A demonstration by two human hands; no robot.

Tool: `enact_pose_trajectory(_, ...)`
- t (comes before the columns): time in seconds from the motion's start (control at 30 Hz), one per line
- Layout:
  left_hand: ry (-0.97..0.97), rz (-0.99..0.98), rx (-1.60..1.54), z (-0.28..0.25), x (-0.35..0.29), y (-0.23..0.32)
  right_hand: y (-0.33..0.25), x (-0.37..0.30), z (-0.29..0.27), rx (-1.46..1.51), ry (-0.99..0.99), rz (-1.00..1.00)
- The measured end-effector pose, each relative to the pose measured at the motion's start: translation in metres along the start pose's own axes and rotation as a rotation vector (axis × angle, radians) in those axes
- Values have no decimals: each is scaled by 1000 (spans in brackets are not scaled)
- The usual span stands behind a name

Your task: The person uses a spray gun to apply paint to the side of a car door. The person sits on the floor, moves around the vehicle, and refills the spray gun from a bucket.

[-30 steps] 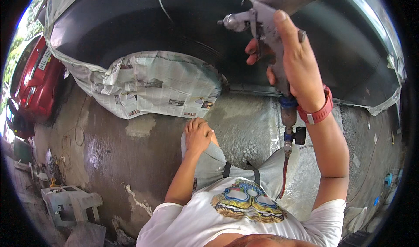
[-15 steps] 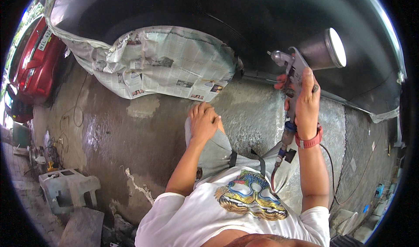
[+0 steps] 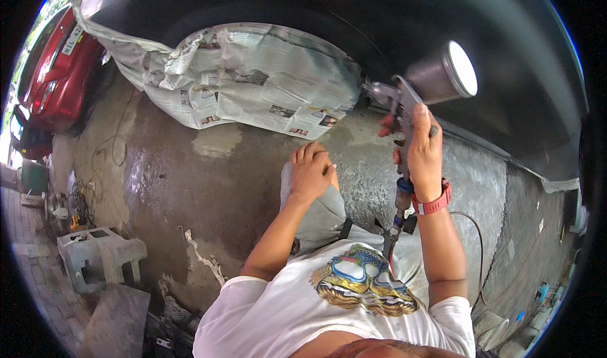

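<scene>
My right hand (image 3: 422,146) is wrapped round the grip of a metal spray gun (image 3: 406,105), with a red watch on that wrist. A grey paint cup with a white lid (image 3: 446,73) is on the gun, tilted to the right. The nozzle points left, close to the dark car body panel (image 3: 265,4) and the right end of the newspaper-covered wheel (image 3: 265,83). From the gun's lower end an air hose hangs down past my shirt. My left hand (image 3: 311,173) lies over my bent knee, holding nothing, fingers stretched out and partly spread.
A red car (image 3: 57,86) stands at the far left. At the lower left are a grey plastic stool (image 3: 101,250) and a grey board (image 3: 114,320). The concrete floor (image 3: 190,187) looks wet in places. A hose (image 3: 480,244) curves along the floor at right.
My right hand and the spray gun have moved left, toward the newspaper-covered wheel. My left hand stays on the knee. The view has shifted slightly.
</scene>
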State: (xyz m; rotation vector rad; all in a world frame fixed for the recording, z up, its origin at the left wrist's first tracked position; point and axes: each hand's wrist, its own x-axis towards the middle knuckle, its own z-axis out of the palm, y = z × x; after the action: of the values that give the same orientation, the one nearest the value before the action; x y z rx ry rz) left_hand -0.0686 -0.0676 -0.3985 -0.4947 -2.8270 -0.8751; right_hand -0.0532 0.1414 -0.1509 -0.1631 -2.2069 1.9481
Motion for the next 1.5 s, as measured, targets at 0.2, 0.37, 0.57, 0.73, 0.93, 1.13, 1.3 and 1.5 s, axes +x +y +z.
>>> enact_pose_trajectory(0.2, -57, 44, 29, -10, 4, 11, 48, -28, -66, -94, 286, 91)
enact_pose_trajectory(0.37, -191, 90, 50, -12, 15, 40, 21, -51, -85, 56, 218, 173)
enact_pose_trajectory(0.57, -504, 179, 196, -53, 36, 92, -68, -72, -131, 172, 148, 326)
enact_pose_trajectory(0.73, -807, 161, 336, -140, 29, 137, -123, -91, -178, 19, 259, 288)
enact_pose_trajectory(0.93, -1024, 66, 345, -289, 30, 186, -136, -105, -188, -81, 407, 301)
enact_pose_trajectory(1.13, -1363, 35, 473, -339, 49, 130, -102, -92, -97, -3, 421, 364)
enact_pose_trajectory(1.3, -1587, 175, 711, -367, 70, 61, -90, -64, -10, -30, 399, 371)
enact_pose_trajectory(1.5, -1724, 325, 766, -369, 68, 8, -10, -26, 63, 61, 621, 475)
